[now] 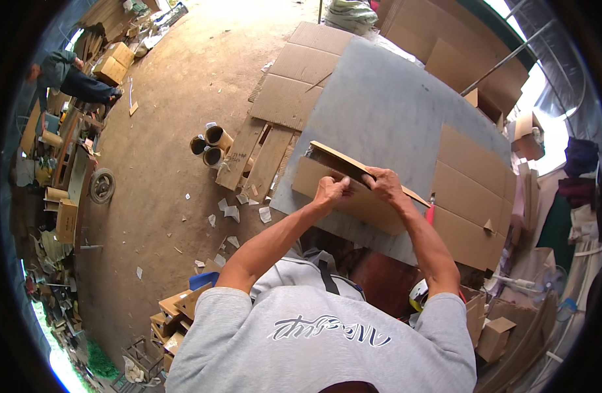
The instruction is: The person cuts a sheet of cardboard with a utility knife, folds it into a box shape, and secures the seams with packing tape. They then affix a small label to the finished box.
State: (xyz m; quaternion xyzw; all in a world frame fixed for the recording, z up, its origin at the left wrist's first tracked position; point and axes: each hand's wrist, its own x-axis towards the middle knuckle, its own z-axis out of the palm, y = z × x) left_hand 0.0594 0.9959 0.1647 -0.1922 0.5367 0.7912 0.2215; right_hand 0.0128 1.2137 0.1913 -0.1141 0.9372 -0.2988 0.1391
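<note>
Nearest: both forearms come up from the lower edge, elbows bent, converging over the near edge of the grey worktop [386,111].

Left hand [330,190]: fingers curled closed, pinching the top edge of the folded cardboard piece [366,206], thumb side towards the other hand.

Right hand [384,183]: also closed on the same top edge, just beside the left, wrist cocked down, fingers wrapped over the fold.

The cardboard piece sits at the worktop's near edge, partly overhanging it. One flap [334,159] is lifted and stands tilted up from the flat part, so it reads as a fold in progress: crease started, not pressed flat. No finished box shape yet; judging by that, most of the forming is left.

Just right of the hands, a small red-handled tool [431,213] lies on the worktop, untouched.

Right side of the worktop: flat cardboard sheets [471,196] stacked, reaching to the near right corner. Far left corner: more flat cardboard sheets [301,78] overhanging the edge.

Beyond, on the dirt floor [176,131] left of the worktop: wooden planks [262,157], three cardboard tubes [212,145], scraps of paper. Far left, another person [72,78] bent over boxes, well apart.
</note>
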